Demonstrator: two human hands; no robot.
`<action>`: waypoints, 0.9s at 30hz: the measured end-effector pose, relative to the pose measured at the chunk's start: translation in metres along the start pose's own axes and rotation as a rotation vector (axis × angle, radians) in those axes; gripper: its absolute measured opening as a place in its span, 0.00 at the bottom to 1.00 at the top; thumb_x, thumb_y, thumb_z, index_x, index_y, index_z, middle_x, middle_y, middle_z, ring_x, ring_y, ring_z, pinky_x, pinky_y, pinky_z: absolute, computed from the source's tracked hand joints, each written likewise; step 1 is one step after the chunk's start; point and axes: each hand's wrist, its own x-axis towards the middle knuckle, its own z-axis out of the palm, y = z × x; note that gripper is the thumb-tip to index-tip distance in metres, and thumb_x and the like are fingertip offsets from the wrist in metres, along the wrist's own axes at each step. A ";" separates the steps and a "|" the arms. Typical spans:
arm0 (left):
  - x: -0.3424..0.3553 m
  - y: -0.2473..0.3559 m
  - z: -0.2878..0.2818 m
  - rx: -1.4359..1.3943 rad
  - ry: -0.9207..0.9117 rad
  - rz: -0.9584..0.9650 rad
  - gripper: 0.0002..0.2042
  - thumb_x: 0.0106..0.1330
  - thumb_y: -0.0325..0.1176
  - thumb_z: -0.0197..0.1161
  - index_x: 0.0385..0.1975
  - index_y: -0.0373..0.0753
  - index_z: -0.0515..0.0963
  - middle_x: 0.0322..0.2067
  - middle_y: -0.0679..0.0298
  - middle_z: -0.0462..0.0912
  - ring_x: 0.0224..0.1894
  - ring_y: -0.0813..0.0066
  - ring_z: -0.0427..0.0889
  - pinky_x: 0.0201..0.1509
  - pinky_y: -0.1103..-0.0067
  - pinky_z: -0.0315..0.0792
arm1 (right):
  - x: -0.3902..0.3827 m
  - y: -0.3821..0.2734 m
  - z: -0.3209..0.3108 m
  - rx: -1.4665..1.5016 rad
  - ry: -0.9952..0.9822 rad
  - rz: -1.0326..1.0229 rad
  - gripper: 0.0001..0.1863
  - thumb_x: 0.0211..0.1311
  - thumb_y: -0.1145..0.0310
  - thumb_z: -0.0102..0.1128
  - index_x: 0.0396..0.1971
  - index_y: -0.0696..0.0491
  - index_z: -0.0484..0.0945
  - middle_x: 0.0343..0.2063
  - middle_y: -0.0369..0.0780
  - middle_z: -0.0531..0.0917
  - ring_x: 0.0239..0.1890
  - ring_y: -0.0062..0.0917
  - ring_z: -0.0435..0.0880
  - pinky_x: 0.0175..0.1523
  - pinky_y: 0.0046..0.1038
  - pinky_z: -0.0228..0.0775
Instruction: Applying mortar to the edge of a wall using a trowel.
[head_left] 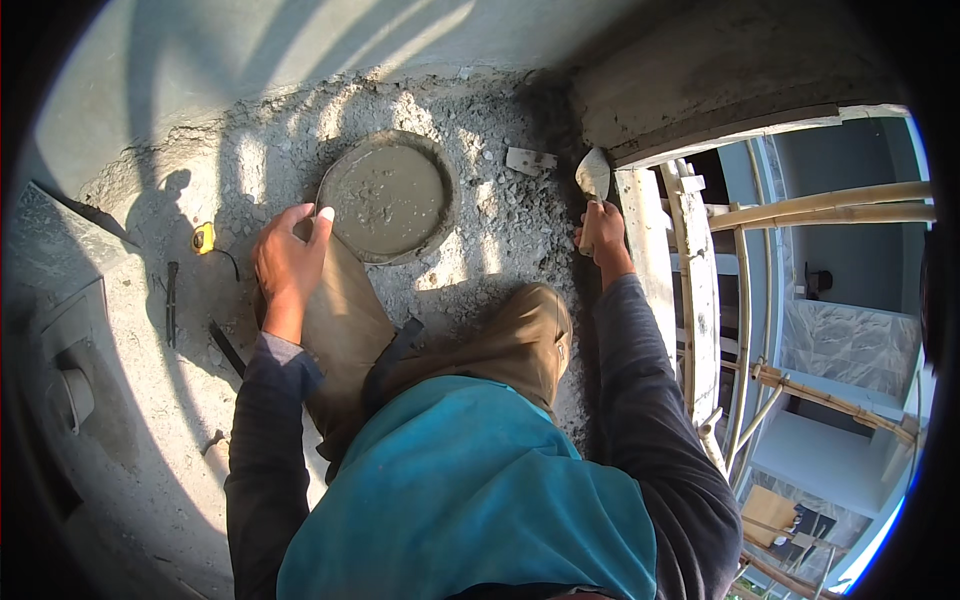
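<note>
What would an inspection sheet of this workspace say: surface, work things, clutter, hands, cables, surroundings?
Surface: rough, dusty floor, strewn with rubble.
Work things: round basin of wet grey mortar; trowel to its right.
Clutter: yellow tape measure left of the basin; flat piece between basin and trowel.
Hands: left hand at the basin's near-left rim, grip unclear; right hand closed around the trowel's handle.
Cables: nothing seen.
Surroundings: grey wall ahead; bamboo poles at right.

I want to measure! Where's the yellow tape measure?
The yellow tape measure is in the head view's left part, just left of the left hand.
</note>
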 end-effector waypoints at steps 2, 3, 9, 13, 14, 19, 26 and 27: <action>0.000 -0.001 0.000 0.005 -0.006 -0.006 0.22 0.60 0.53 0.67 0.43 0.40 0.84 0.45 0.54 0.85 0.50 0.54 0.81 0.55 0.66 0.73 | -0.001 -0.001 -0.001 0.036 -0.025 0.007 0.16 0.69 0.61 0.50 0.48 0.58 0.69 0.30 0.40 0.75 0.18 0.25 0.76 0.20 0.30 0.74; 0.000 -0.002 0.000 0.009 -0.002 0.002 0.22 0.60 0.53 0.66 0.43 0.40 0.84 0.45 0.54 0.85 0.50 0.54 0.81 0.55 0.66 0.73 | -0.002 0.000 -0.001 0.054 -0.026 0.008 0.17 0.68 0.61 0.50 0.48 0.58 0.69 0.30 0.40 0.75 0.18 0.25 0.77 0.20 0.30 0.74; 0.000 -0.001 -0.001 0.003 -0.004 0.013 0.22 0.60 0.53 0.66 0.43 0.40 0.84 0.45 0.54 0.85 0.49 0.53 0.82 0.54 0.66 0.74 | 0.002 -0.003 -0.001 0.069 -0.018 0.010 0.18 0.68 0.60 0.51 0.49 0.58 0.70 0.31 0.40 0.75 0.18 0.25 0.76 0.20 0.30 0.74; -0.001 0.000 -0.001 -0.010 -0.006 0.014 0.22 0.61 0.53 0.66 0.43 0.40 0.84 0.45 0.54 0.85 0.49 0.53 0.82 0.54 0.66 0.74 | -0.003 -0.007 0.002 0.127 0.011 0.050 0.16 0.68 0.60 0.51 0.47 0.57 0.70 0.31 0.41 0.75 0.18 0.26 0.75 0.20 0.31 0.74; -0.001 -0.001 -0.001 -0.011 -0.005 0.012 0.22 0.61 0.53 0.66 0.43 0.40 0.84 0.45 0.54 0.85 0.49 0.53 0.82 0.54 0.66 0.74 | -0.006 -0.009 0.004 0.126 0.010 0.049 0.16 0.68 0.60 0.51 0.47 0.57 0.70 0.31 0.41 0.75 0.18 0.26 0.75 0.20 0.31 0.74; 0.000 -0.002 0.000 -0.013 -0.008 0.016 0.23 0.61 0.54 0.66 0.44 0.39 0.84 0.45 0.54 0.85 0.50 0.53 0.82 0.54 0.65 0.74 | -0.024 -0.006 0.012 0.142 -0.041 0.090 0.13 0.69 0.60 0.48 0.41 0.56 0.70 0.28 0.40 0.74 0.20 0.26 0.76 0.20 0.31 0.73; 0.001 -0.002 0.000 -0.013 -0.001 0.014 0.23 0.61 0.54 0.66 0.43 0.39 0.84 0.45 0.54 0.85 0.50 0.53 0.82 0.54 0.65 0.74 | -0.039 0.014 0.011 0.046 -0.144 0.083 0.13 0.71 0.60 0.48 0.42 0.56 0.70 0.27 0.38 0.74 0.18 0.24 0.75 0.20 0.30 0.74; 0.001 -0.002 0.000 -0.010 0.003 0.025 0.23 0.61 0.54 0.66 0.43 0.40 0.84 0.45 0.54 0.85 0.50 0.53 0.82 0.54 0.65 0.73 | -0.040 0.015 0.011 0.042 -0.140 0.096 0.14 0.71 0.60 0.48 0.42 0.57 0.70 0.27 0.38 0.74 0.18 0.24 0.75 0.20 0.30 0.74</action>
